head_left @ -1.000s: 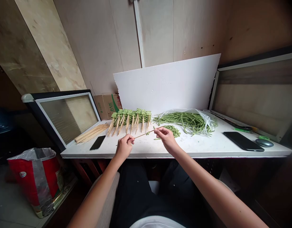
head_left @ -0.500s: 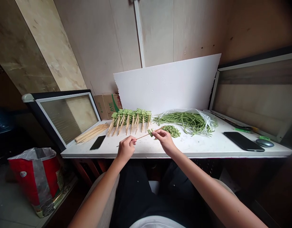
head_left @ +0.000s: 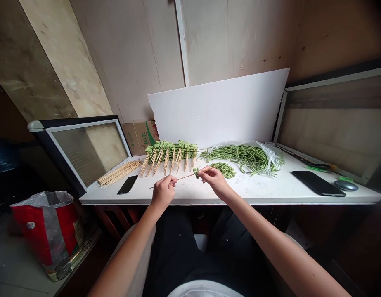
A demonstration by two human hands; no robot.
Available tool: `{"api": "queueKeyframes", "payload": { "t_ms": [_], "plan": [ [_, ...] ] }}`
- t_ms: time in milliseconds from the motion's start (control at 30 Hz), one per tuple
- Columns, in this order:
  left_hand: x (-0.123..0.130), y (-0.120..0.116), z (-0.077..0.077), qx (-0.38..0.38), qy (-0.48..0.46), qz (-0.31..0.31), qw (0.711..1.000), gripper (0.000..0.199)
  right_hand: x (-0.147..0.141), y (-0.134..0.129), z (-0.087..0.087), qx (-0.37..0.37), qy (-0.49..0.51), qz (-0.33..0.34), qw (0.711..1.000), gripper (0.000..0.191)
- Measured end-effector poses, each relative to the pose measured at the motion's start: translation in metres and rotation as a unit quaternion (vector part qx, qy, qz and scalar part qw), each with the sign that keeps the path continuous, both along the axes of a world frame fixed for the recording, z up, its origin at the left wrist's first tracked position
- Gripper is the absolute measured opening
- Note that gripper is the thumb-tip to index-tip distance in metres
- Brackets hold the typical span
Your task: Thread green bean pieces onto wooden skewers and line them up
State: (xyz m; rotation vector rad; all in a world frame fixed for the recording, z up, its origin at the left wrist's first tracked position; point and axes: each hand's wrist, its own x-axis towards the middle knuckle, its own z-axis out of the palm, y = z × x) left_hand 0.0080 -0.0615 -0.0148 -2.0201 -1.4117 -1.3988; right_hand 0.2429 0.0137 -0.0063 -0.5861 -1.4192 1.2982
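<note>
Left hand (head_left: pixel 163 190) pinches one thin, tan wooden skewer (head_left: pixel 185 177), held in the air above the white, flat tabletop (head_left: pixel 184 197). Right hand (head_left: pixel 216 180) has thumb and fingers pressed together at the short green bean pieces (head_left: pixel 195 172) on the skewer's far end; its fingers partly hide them, so their number is uncertain.

Just beyond: one heap of loose, cut green bean segments (head_left: pixel 224 169), too many to count. Farther back, one stack of filled green skewers (head_left: pixel 173 149), handles forward in roughly eight clusters; these appear done. Left to do, judging by supplies: one bundle of bare tan skewers (head_left: pixel 119 173), uncounted, and one clear plastic bag of long, uncut green beans (head_left: pixel 240 154).

Outermost: two dark, flat phones (head_left: pixel 127 185), one per side; one grey, rounded mouse (head_left: pixel 346 185).
</note>
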Motion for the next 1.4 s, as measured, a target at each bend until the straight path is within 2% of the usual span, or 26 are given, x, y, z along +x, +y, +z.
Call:
{"api": "queueKeyframes", "payload": {
  "t_ms": [133, 433, 567, 667, 733, 767, 900, 967, 1000, 1067, 1167, 1400],
  "plan": [
    [-0.004, 0.001, 0.0, 0.001, 0.011, 0.007, 1.0, 0.028, 0.003, 0.001, 0.001, 0.0, -0.017, 0.016, 1.0, 0.038],
    [-0.008, 0.005, -0.003, -0.059, -0.003, 0.002, 0.998, 0.029, 0.002, 0.004, -0.005, -0.01, -0.024, 0.015, 1.0, 0.043],
    [-0.013, 0.006, -0.002, -0.066, -0.014, 0.017, 0.998, 0.025, 0.009, 0.014, -0.009, 0.017, -0.055, 0.015, 0.998, 0.044],
    [-0.019, 0.008, 0.0, -0.069, -0.025, 0.03, 0.997, 0.021, 0.019, 0.03, -0.021, 0.057, -0.109, -0.024, 0.992, 0.043],
    [-0.023, 0.009, 0.001, -0.073, -0.031, 0.034, 0.996, 0.02, 0.026, 0.04, -0.033, 0.123, -0.211, -0.079, 0.967, 0.033],
    [-0.024, 0.01, 0.002, -0.076, -0.034, 0.035, 0.996, 0.02, 0.029, 0.045, -0.04, 0.164, -0.279, -0.112, 0.94, 0.027],
    [-0.026, 0.011, 0.002, -0.087, -0.04, 0.031, 0.995, 0.019, 0.035, 0.052, -0.065, 0.314, -0.508, -0.198, 0.777, 0.029],
    [-0.024, 0.01, 0.003, -0.089, -0.037, 0.03, 0.995, 0.019, 0.035, 0.052, -0.072, 0.355, -0.56, -0.22, 0.715, 0.032],
    [-0.023, 0.01, 0.003, -0.09, -0.033, 0.03, 0.995, 0.019, 0.035, 0.052, -0.074, 0.366, -0.575, -0.231, 0.694, 0.032],
    [-0.02, 0.01, 0.002, -0.092, -0.023, 0.029, 0.995, 0.019, 0.033, 0.054, -0.074, 0.376, -0.591, -0.246, 0.67, 0.033],
    [-0.015, 0.01, -0.001, -0.1, -0.017, 0.02, 0.995, 0.019, 0.03, 0.056, -0.072, 0.382, -0.604, -0.249, 0.654, 0.035],
    [-0.011, 0.013, -0.012, -0.119, -0.003, 0.013, 0.993, 0.02, 0.025, 0.052, -0.066, 0.364, -0.616, -0.242, 0.656, 0.031]
  ]
}}
